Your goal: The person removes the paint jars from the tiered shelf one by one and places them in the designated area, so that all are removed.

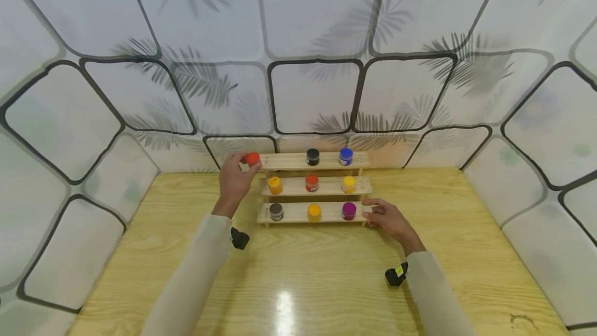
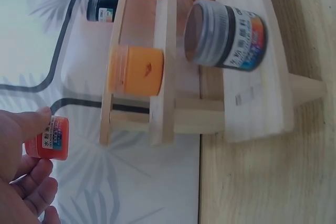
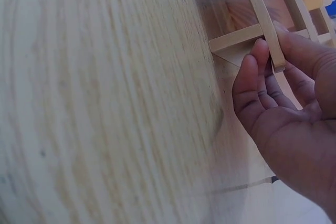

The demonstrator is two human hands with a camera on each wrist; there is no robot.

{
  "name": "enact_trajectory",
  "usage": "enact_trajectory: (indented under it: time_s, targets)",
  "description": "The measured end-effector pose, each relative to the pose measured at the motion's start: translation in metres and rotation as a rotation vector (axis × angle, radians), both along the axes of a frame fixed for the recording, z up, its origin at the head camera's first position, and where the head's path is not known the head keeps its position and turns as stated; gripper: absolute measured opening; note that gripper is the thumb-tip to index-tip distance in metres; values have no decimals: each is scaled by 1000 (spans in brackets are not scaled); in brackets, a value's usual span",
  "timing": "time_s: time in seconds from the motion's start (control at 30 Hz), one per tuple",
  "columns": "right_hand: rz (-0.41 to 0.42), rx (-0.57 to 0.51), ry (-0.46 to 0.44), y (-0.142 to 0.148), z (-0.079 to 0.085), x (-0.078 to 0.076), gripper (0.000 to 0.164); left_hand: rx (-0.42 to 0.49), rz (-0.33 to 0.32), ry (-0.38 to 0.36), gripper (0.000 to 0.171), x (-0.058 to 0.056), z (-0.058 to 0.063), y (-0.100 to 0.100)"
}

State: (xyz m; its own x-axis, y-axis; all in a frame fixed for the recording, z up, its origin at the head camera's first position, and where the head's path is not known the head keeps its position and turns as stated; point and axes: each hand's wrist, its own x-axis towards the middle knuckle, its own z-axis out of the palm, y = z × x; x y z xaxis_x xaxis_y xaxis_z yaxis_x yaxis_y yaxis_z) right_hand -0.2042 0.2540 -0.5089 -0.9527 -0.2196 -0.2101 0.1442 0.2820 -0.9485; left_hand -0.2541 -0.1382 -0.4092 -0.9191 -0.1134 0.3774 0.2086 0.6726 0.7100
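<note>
At the left end of the top tier, my left hand (image 1: pixel 235 179) pinches a small red-orange paint jar (image 1: pixel 253 158) between thumb and fingers. In the left wrist view this paint jar (image 2: pixel 55 139) lies sideways to the camera, its printed label showing, apart from the shelf. My right hand (image 1: pixel 389 219) grips the right end of the bottom board of a three-tier wooden rack (image 1: pixel 294 213), thumb on one side and curled fingers on the other, as the right wrist view shows. Nearest that hand stands a purple paint jar (image 1: pixel 349 211).
Black (image 1: pixel 313 157) and blue (image 1: pixel 345 156) jars stand on the top tier. The middle tier holds an orange jar (image 1: pixel 275 185), a red jar (image 1: pixel 311 183) and a yellow jar (image 1: pixel 348 184). Below are a grey jar (image 1: pixel 276 211) and a yellow-orange jar (image 1: pixel 314 213). Patterned cloth (image 1: pixel 317 97) hangs behind the table (image 1: pixel 336 284).
</note>
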Motion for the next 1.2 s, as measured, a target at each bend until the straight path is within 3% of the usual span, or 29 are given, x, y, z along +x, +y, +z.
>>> enact_trajectory:
  time_s: [0.27, 0.5, 0.73, 1.0, 1.2]
  targets:
    - [3, 7, -14, 2, 2, 1, 52, -23, 42, 74, 39, 8, -8, -14]
    - [18, 35, -9, 7, 3, 1, 52, -17, 48, 83, 38, 13, -10, -23]
    - [27, 5, -12, 1, 3, -2, 51, -35, 91, 33, 37, 20, -24, -35]
    - [40, -4, -18, -1, 8, -1, 50, -59, 94, 18, 39, 26, -42, -42]
    - [47, -10, -27, 0, 10, -1, 50, -78, 101, -49, 39, 31, -55, -49]
